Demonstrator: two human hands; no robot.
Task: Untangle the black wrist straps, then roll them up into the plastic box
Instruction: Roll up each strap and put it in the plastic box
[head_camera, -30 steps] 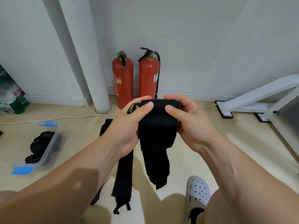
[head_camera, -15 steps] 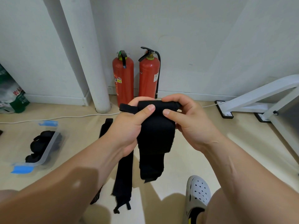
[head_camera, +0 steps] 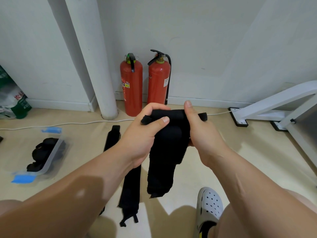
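Both hands hold a partly rolled black wrist strap (head_camera: 169,145) in mid-air above the floor. My left hand (head_camera: 142,136) grips the roll's left end with the thumb on top. My right hand (head_camera: 199,133) grips the right end, where a thin loop sticks out past the fingers. The strap's loose tail hangs down between my forearms. A second black strap (head_camera: 129,186) lies flat and straight on the floor beneath my left arm. The clear plastic box (head_camera: 51,157) sits on the floor at the left, with several rolled black straps inside.
Two red fire extinguishers (head_camera: 131,86) stand against the wall beside a white pillar (head_camera: 96,66). A white cable (head_camera: 68,124) runs along the floor. A white metal frame (head_camera: 274,107) is at the right, a green-and-white bag (head_camera: 12,100) at the far left. My white clog (head_camera: 209,208) is at the bottom.
The hanging tail has grown shorter as the strap is wound up. The roll turned in my hands, and the thin loop moved from the left end to the right.
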